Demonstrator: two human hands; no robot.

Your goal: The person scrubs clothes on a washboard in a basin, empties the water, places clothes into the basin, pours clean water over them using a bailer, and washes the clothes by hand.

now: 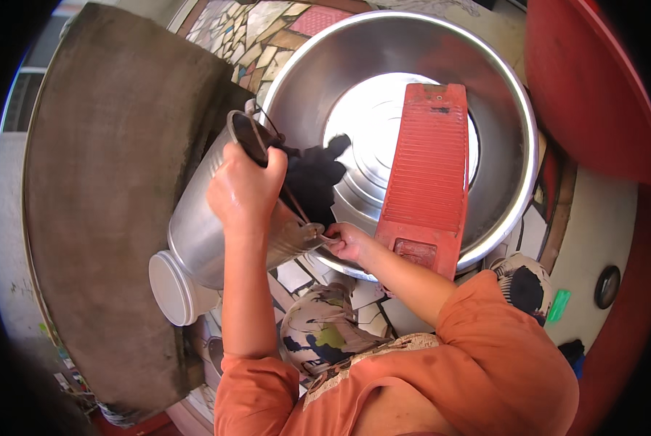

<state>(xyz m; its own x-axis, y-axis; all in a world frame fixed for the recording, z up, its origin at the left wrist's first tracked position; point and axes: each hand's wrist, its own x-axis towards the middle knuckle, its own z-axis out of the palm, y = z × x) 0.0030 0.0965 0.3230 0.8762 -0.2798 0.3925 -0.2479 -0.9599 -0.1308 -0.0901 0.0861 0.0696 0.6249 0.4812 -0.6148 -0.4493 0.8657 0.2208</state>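
A metal bucket (208,195) lies tilted, its mouth facing the large metal basin (278,87). My left hand (247,185) is closed over the bucket's upper rim. At the lower side of the mouth, near the handle's end, my right hand (349,241) pinches the bucket's edge; its fingertips are partly hidden. Dark cloth (313,173) hangs out of the bucket over the basin's left rim. Inside the basin a red ridged washboard (429,156) leans, its lower end on the near rim.
Left of the bucket stands a brown slab-like surface (115,174). A white lidded tub (171,288) sits below the bucket. Beyond the basin, at the right, is a big red tub (594,87). A green bar (558,306) and a round black object (607,287) lie at the lower right.
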